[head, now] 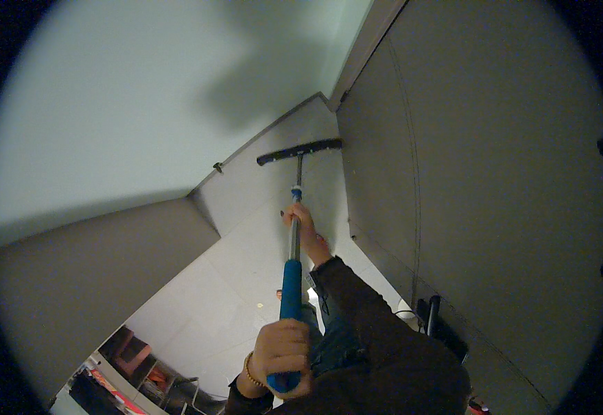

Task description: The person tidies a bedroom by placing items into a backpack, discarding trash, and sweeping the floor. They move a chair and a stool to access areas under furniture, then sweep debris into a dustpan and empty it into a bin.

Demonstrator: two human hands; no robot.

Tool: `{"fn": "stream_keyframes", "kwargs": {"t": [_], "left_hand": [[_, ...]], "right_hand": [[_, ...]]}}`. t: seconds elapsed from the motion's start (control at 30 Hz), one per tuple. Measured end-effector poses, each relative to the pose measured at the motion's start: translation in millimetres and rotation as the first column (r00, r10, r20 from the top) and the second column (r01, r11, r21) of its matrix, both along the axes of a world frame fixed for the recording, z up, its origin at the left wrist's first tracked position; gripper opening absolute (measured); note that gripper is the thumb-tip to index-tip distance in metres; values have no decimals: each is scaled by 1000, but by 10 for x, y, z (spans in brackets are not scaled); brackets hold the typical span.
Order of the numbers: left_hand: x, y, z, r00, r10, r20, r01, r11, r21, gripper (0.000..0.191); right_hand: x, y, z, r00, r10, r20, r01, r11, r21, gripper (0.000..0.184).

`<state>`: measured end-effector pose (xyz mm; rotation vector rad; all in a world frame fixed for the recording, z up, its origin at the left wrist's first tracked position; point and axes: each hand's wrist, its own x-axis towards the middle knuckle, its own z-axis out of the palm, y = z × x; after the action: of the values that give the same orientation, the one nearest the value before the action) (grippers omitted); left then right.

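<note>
A long-handled floor squeegee point(299, 151) with a narrow black head stretches away from me. Its head lies low over the pale tiled floor point(249, 207), with its right end close to the brown panel. My left hand point(283, 358), a beaded bracelet at its wrist, is wrapped around the end of the blue grip point(291, 290). Farther down, my right hand point(304, 225) grasps the metal pole point(294, 241), just below a blue collar point(296, 193). The pole partly hides my legs and feet.
A tall brown door-like panel point(467, 155) stands on the right, a pale wall point(114, 104) at upper left. A brown wall section point(104, 259) juts in at left. A small doorstop-like fitting point(218, 167) sits at the wall's base. Shelving with mixed items point(151, 378) is at lower left.
</note>
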<state>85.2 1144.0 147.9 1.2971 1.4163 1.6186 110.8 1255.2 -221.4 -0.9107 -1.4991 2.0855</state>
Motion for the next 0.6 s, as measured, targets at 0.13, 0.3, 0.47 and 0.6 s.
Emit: {"fn": "stream_keyframes", "kwargs": {"t": [0.13, 0.3, 0.47, 0.6], "left_hand": [[5, -199, 241, 993, -78, 94, 76, 997, 25, 15], [269, -587, 400, 999, 43, -25, -40, 995, 89, 13], [437, -527, 65, 978, 206, -37, -202, 975, 88, 17], [385, -289, -216, 936, 344, -71, -342, 939, 36, 20]], "right_hand": [[205, -443, 215, 995, -92, 31, 65, 868, 492, 34], [289, -458, 508, 994, 108, -10, -97, 923, 373, 18], [17, 142, 470, 976, 210, -58, -149, 838, 525, 23], [-312, 504, 252, 964, 264, -13, -208, 790, 577, 21]]}}
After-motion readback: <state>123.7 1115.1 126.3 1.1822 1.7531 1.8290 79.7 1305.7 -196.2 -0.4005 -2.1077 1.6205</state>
